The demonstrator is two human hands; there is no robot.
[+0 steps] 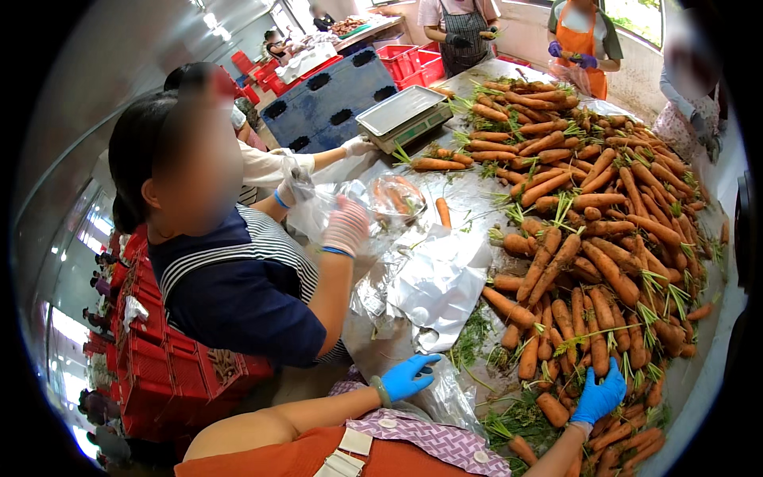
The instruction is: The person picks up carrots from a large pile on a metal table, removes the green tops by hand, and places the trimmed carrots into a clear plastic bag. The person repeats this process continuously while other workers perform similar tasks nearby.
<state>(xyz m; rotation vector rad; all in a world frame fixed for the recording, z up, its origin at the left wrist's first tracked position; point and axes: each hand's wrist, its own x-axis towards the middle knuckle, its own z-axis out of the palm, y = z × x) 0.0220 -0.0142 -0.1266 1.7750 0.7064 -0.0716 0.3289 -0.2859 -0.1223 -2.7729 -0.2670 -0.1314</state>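
Observation:
My left hand (410, 379), in a blue glove, is held near the table's front edge, fingers apart and nothing visible in it. Just beside it lies a crumpled clear plastic bag (448, 396). At the front of a large carrot pile (596, 226), my right hand (599, 395), also blue-gloved, has its thumb and fingers around the lower end of a carrot (599, 334). That carrot still lies among the others, many with soil and short green stems. Loose carrot greens (518, 420) lie between my hands.
White plastic bags (441, 280) cover the metal table (372, 334) at left. A co-worker in a striped apron (286, 244) handles a clear bag (313, 208) there. Beyond are a bagged bunch of carrots (396, 197) and a weighing scale (405, 116). Red crates (173, 364) stand at left.

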